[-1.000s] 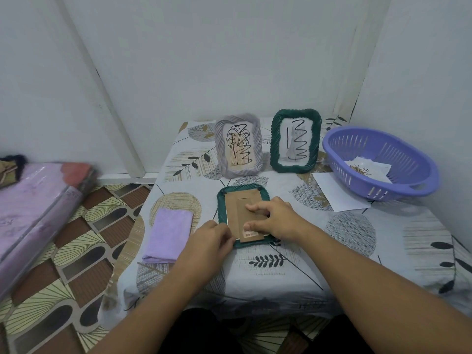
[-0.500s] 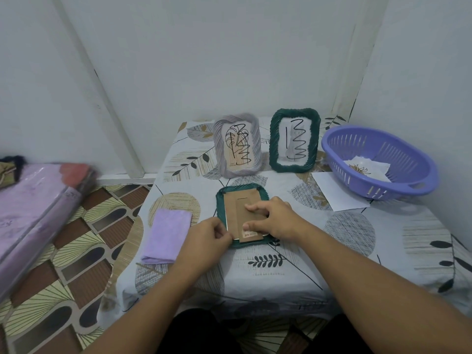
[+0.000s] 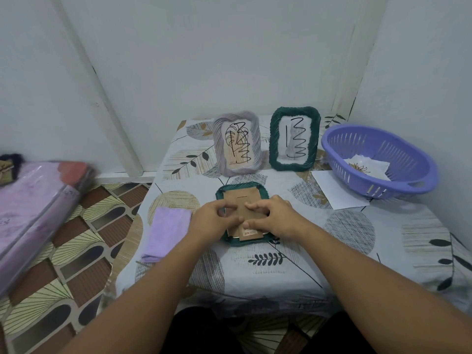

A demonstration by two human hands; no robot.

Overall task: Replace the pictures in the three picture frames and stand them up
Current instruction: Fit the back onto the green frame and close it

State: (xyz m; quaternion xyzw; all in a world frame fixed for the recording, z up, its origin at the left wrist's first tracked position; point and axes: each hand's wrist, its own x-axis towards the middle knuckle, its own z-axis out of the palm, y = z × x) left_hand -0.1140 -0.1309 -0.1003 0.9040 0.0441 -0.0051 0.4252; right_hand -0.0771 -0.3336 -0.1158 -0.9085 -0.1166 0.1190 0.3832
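A dark green frame lies face down on the table, its brown cardboard back facing up. My left hand and my right hand both sit on that back, fingers and thumbs curled, their tips meeting near its middle as if pinching it. What lies under the fingertips is hidden. Behind it stand a grey frame and a second dark green frame, each holding a black line drawing.
A purple basket with a drawn sheet inside sits at the right, beside a blank white sheet. A folded lilac cloth lies left of the frame near the table edge. Walls close the back and right.
My left hand has moved from the frame's left edge onto the cardboard back. My right hand's fingers, lying flatter before, are now curled beside it.
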